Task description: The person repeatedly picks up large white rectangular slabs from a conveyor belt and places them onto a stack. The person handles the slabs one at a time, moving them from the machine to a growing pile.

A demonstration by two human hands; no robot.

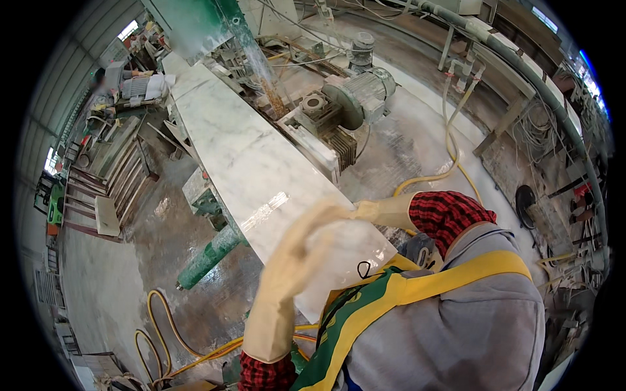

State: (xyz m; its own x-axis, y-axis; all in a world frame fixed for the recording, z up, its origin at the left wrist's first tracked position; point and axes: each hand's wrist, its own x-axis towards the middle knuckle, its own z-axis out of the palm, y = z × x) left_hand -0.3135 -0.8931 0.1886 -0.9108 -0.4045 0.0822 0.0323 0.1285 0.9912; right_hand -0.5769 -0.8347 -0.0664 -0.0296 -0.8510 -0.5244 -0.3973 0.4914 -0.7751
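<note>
On the far left, a rack of stone offcuts leaning upright (pixel 116 171) stands on the wet grey concrete floor (pixel 111 287), and a coiled yellow hose (pixel 158 326) lies lower down by the person's feet. Next comes the green metal roller leg (pixel 210 256) that props up the long table carrying the white, grey-veined marble slab (pixel 241 146); the slab runs from the upper left toward the person's chest, its surface wet and glossy. The left hand (pixel 297 257), in a cream rubber glove over a red checked sleeve, is raised in front of the slab's near end with fingers loosely spread, gripping nothing; whether it touches the stone I cannot tell, as it looks blurred. Just beside the slab's right edge sits the grey electric motor with its saw head (pixel 358 98), where water sprays down from the green machine frame (pixel 195 23). The right hand (pixel 385 212), also gloved, rests flat at the slab's near right corner, fingers extended against the stone, not closed round anything. Judging by this, the slab lies only partway along the cutter, its near end not yet reaching the saw head, so most of the pass seems left. Farther right, a yellow hose (pixel 450 153) trails over the wet floor.
</note>
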